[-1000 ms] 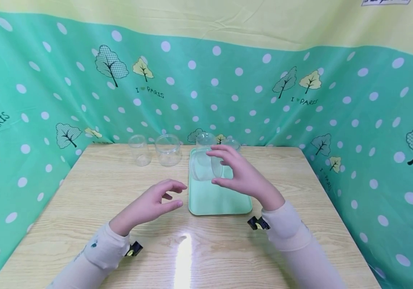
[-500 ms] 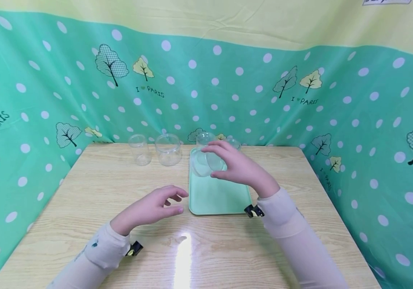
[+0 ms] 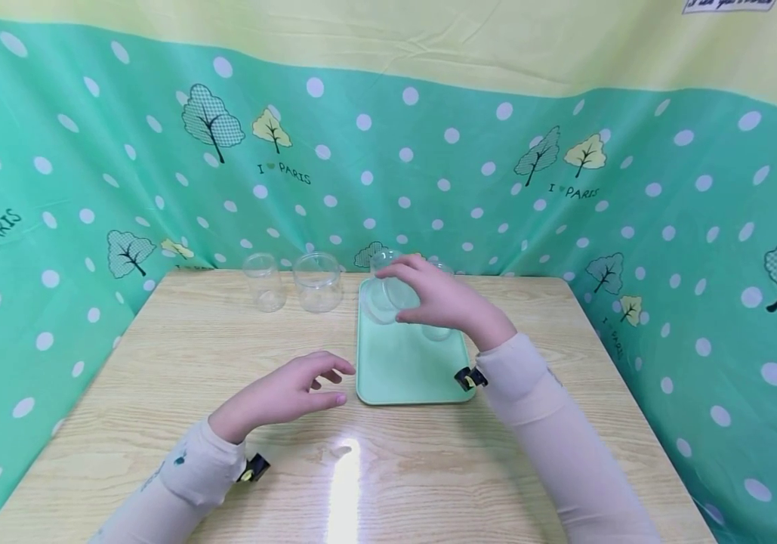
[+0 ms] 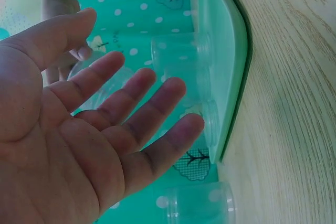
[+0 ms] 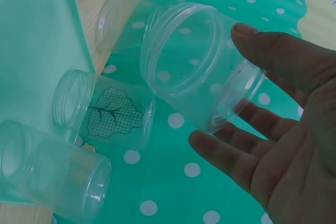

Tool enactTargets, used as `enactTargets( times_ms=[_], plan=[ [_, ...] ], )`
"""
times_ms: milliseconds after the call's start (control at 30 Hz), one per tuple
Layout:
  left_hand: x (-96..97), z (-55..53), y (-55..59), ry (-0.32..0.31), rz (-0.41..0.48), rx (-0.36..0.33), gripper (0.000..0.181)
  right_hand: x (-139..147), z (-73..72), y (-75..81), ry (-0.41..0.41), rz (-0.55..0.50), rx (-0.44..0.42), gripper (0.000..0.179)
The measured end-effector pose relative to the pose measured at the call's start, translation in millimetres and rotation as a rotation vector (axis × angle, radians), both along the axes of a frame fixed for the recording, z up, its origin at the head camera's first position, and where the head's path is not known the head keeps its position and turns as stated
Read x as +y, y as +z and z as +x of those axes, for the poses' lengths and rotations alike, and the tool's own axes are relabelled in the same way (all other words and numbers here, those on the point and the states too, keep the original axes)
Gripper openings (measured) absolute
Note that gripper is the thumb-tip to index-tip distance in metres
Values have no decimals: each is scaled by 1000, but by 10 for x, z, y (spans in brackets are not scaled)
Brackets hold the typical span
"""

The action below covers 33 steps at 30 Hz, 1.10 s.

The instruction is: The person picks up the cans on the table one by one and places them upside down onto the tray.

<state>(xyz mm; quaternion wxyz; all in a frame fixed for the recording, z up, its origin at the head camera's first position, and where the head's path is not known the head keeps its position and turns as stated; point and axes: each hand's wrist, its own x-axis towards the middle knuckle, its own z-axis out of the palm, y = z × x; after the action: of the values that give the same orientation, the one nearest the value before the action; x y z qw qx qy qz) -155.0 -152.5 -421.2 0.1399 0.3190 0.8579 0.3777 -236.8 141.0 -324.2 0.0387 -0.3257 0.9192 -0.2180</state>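
Observation:
My right hand (image 3: pixel 439 298) holds a clear plastic jar (image 5: pixel 181 95) above the back of the pale green tray (image 3: pixel 415 378). Thumb and fingers grip it near its base, and its threaded rim tilts toward the tray in the right wrist view. Two more clear jars, a slim one (image 5: pixel 63 174) and a shorter one (image 5: pixel 118 114), stand on the tray with threaded rims down. In the head view the right hand partly hides them. My left hand (image 3: pixel 286 393) hovers left of the tray, fingers loosely bent, holding nothing.
Two clear jars, a narrow one (image 3: pixel 266 285) and a wide one (image 3: pixel 318 283), stand on the wooden table (image 3: pixel 177 363) left of the tray. A green dotted curtain (image 3: pixel 361 181) hangs behind the table and along its sides.
My right hand has carried the jar away from me and slightly left, toward the back of the tray. The left hand has sunk a little toward me.

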Motion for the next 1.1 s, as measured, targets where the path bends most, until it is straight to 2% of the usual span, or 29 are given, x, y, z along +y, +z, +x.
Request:
enactTargets(
  times_ms=[267, 700, 900, 1100],
  plan=[
    [19, 10, 17, -2, -2, 9, 42, -51, -138, 12, -18, 61, -51, 70],
    [26, 7, 43, -14, -6, -7, 49, -234, -252, 50, -43, 245, -82, 70],
    [30, 16, 43, -12, -6, -3, 44, -277, -312, 23, -52, 281, -124, 70],
    [10, 16, 24, -12, -11, 3, 48, -311, -396, 21, -57, 317, -157, 71]
  ],
)
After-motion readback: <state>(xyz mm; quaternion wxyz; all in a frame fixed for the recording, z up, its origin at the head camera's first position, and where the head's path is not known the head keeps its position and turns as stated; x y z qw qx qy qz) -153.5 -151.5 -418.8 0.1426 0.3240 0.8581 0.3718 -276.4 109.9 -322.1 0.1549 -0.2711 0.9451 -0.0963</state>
